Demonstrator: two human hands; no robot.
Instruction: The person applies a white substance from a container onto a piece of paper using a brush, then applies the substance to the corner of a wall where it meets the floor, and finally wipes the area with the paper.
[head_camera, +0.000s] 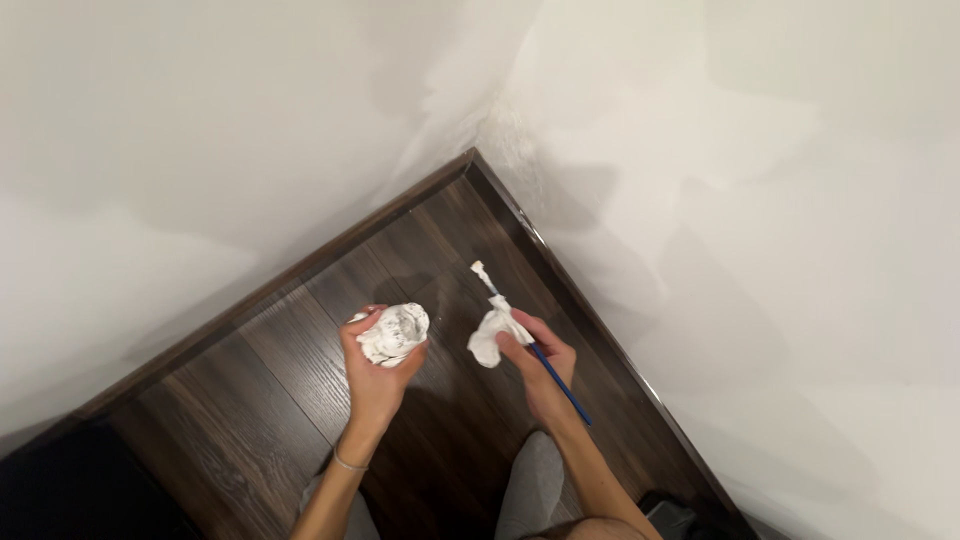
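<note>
So looking straight down into a room corner where two white walls (200, 130) meet over dark wood-look floor planks (250, 420), with a dark skirting board (300, 265) running along the base of both walls

Left hand (375, 365) is raised palm up and curled around a small paint-smeared container (397, 332), looks like a little cup or pot caked in white, can't tell exactly what kind. It sits in the fingers at the top of the hand, thumb on its right side. There's a thin bracelet (348, 464) on that wrist

Right hand (540, 365) is closed on a thin paintbrush (520, 330) with a blue handle, and it's also pinching a crumpled white rag (493, 335) around the brush shaft. The rag bunches just left of the fingers, touching them. The white-loaded brush tip pokes out up and to the left past the rag, pointing toward the corner, while the blue handle end sticks out down and right below the hand

The container and the rag are near each other but apart, a strip of floor showing between them. Both hands are about level, held over the floor in front of the corner

Down at the bottom you can see the person's legs in grey trousers (535, 495). Walls look patchy, lighter and duller areas of white
</note>
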